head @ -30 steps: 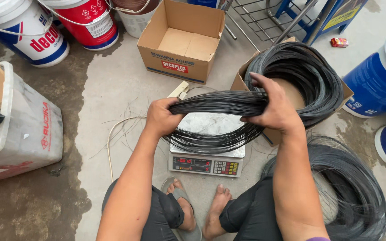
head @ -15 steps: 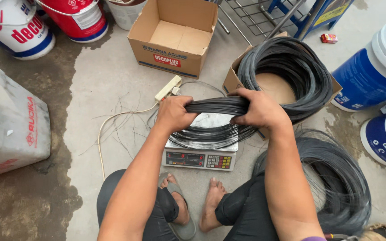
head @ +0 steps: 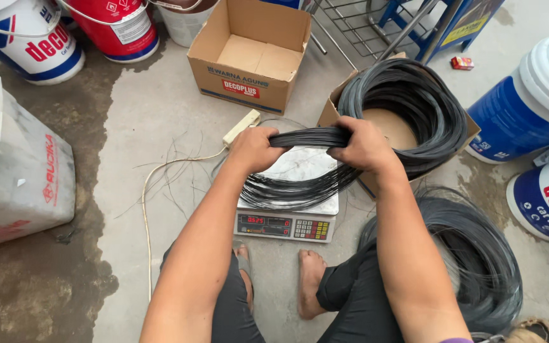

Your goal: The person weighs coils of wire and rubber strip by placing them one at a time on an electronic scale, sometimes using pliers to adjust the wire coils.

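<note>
Hands closing together since earlier: left hand (head: 252, 149) and right hand (head: 363, 146) fingers gripping wire coil (head: 287, 184) over scale (head: 287, 219), weighing ongoing.

Black wire coil (head: 300, 184), bundled strands pulled taut above, loop resting on scale (head: 285, 223)
</note>
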